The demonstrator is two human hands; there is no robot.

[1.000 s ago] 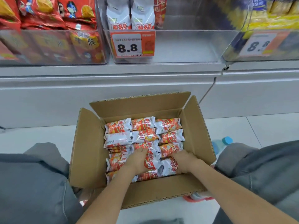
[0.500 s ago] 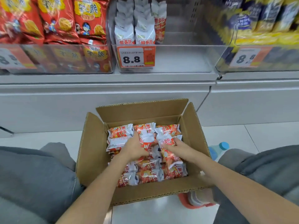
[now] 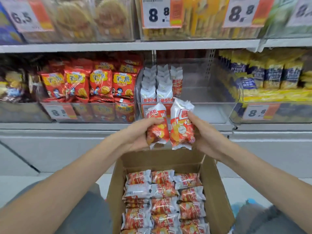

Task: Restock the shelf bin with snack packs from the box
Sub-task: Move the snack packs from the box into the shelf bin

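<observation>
1. Two snack packs are up in the air, one per hand: the left hand point(image 3: 140, 132) has its fingers point(image 3: 152, 121) wrapped around the left pack point(image 3: 157, 125), and the right hand point(image 3: 202, 132) is closed on the right pack point(image 3: 181, 125).
2. Both packs are held upright and touching side by side, probably so they drop in standing like the row already in the shelf bin point(image 3: 211, 114).
3. That bin sits at twelve o'clock from the hands, with stock only on its left side and open room to the right.
4. At six o'clock the box point(image 3: 217, 191) lies open, its layer of packs nearly full.
5. Red bags point(image 3: 87, 85) fill the bin at nine o'clock, yellow packs point(image 3: 270, 78) the one at three o'clock; the bin's clear front wall is what the hands must clear.
</observation>
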